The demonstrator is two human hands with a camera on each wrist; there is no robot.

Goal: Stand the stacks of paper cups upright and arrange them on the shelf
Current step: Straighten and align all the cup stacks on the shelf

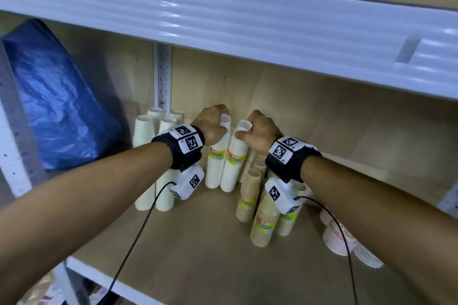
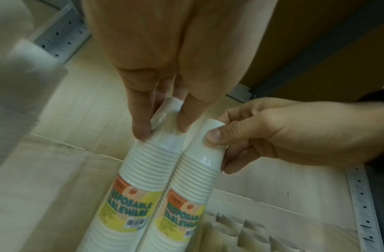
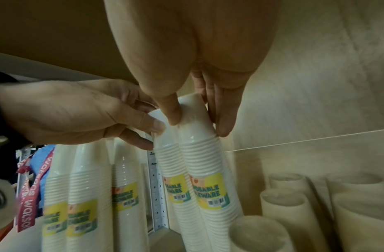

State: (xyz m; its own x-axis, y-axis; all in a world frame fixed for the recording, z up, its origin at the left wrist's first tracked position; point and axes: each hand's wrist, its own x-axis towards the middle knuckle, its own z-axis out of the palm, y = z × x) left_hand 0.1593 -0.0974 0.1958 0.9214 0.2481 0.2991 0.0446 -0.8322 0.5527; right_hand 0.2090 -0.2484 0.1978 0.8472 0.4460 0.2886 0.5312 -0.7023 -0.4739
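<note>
Two wrapped stacks of white paper cups with yellow labels stand upright side by side near the back of the wooden shelf (image 1: 198, 242). My left hand (image 1: 224, 120) grips the top of the left stack (image 1: 216, 166); its thumb and fingers curl round the narrow end (image 2: 163, 126). Beside it, my right hand (image 1: 244, 130) pinches the top of the right stack (image 1: 234, 168), thumb on one side and fingers on the other (image 3: 195, 122). The two stacks touch along their sides (image 2: 176, 170). Both lean slightly.
Several more white stacks (image 1: 148, 156) stand at the left by the metal post (image 1: 162, 77). Brown cup stacks (image 1: 262, 220) stand to the right. A patterned stack (image 1: 347, 245) lies on its side under my right arm. A blue bag (image 1: 57, 96) fills the left. The upper shelf edge (image 1: 247, 22) hangs low.
</note>
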